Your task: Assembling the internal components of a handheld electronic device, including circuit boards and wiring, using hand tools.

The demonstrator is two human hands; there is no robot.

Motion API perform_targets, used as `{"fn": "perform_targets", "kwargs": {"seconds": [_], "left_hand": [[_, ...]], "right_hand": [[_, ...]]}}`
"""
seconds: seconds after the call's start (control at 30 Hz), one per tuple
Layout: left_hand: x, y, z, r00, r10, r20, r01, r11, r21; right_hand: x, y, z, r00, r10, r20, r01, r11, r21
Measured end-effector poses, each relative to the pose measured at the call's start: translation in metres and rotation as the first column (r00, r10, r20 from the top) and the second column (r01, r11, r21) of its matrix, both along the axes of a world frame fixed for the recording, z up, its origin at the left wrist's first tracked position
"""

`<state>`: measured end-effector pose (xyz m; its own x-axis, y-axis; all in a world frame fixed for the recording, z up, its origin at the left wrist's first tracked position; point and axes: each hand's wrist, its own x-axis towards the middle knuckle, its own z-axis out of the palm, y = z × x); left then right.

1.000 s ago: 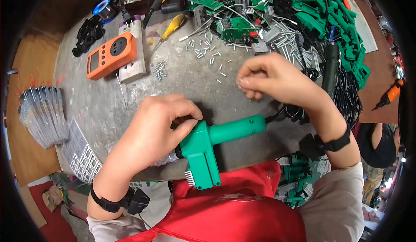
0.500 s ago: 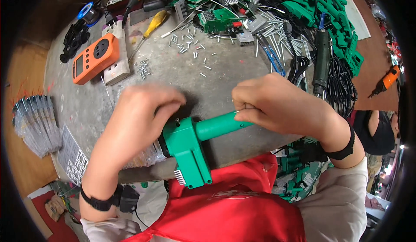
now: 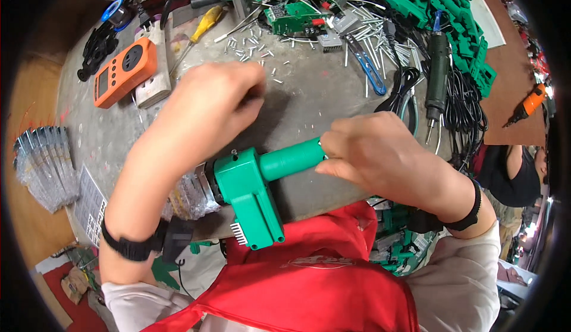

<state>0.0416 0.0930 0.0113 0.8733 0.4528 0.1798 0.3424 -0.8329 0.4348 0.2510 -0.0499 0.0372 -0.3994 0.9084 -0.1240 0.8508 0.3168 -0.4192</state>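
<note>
A green plastic tool housing (image 3: 247, 180) with a tubular handle (image 3: 292, 158) lies near the table's front edge. Metal fins (image 3: 238, 234) stick out of its near left side. A small screw (image 3: 234, 153) stands up from its far left corner. At the handle's right end, my right hand (image 3: 380, 150) is closed with fingers and thumb on the tip. My left hand (image 3: 223, 97) hovers beyond the housing, apart from it, close to scattered screws (image 3: 253, 46). Its fingers are curled together, and whatever they may hold is hidden.
An orange meter (image 3: 125, 73) rests on a white power strip at the left. Circuit boards (image 3: 291, 18), long screws and green shells (image 3: 470, 46) are heaped at the back. At right lie an electric screwdriver (image 3: 437, 76) and coiled black cables (image 3: 467, 109). Plastic-wrapped parts (image 3: 47, 165) lie far left.
My left hand has lifted off the housing and moved away from me toward the loose screws. My right hand stays at the handle's end. The whole view has shifted slightly.
</note>
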Motion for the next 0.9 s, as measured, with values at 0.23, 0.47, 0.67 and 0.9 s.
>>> {"fn": "perform_targets", "kwargs": {"seconds": [0.23, 0.47, 0.67, 0.9], "left_hand": [[-0.081, -0.104, 0.033, 1.0, -0.024, 0.008, 0.024, 0.828, -0.561], [-0.078, -0.145, 0.021, 0.996, 0.085, -0.035, -0.092, 0.949, -0.301], [-0.078, -0.144, 0.018, 0.992, 0.119, -0.03, -0.123, 0.954, -0.272], [-0.072, -0.097, 0.011, 0.937, 0.294, 0.187, -0.259, 0.946, -0.193]], "right_hand": [[0.013, 0.038, 0.002, 0.99, -0.016, 0.143, 0.064, 0.94, -0.335], [0.006, 0.096, -0.043, 0.995, 0.067, -0.075, -0.056, 0.989, 0.138], [-0.013, 0.098, -0.056, 0.982, 0.075, 0.175, -0.138, 0.915, 0.379], [-0.059, -0.011, -0.006, 0.855, 0.212, -0.474, -0.19, 0.977, 0.094]]}}
